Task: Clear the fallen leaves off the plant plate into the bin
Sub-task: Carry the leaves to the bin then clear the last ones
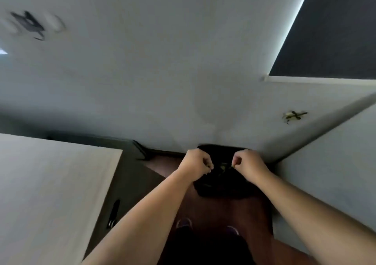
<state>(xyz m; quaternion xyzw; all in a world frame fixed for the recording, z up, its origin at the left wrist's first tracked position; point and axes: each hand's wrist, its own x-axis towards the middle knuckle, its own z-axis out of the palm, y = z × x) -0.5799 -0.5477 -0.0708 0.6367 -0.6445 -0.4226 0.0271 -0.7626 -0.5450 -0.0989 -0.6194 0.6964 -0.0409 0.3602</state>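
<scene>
The bin stands on the floor in the corner where two walls meet, straight ahead of the person's feet. The left hand and right hand hover side by side above its opening, apart from each other, with leaves inside the bin between them. The counter lies to the left of the bin, well apart from it.

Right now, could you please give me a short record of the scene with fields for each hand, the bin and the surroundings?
left hand: fingers curled shut above the bin, contents not visible
right hand: pinching a small greenish bit, likely a leaf, above the bin
bin: black, on the floor in the wall corner
table: pale wood, to the left
plant plate: not in view
</scene>
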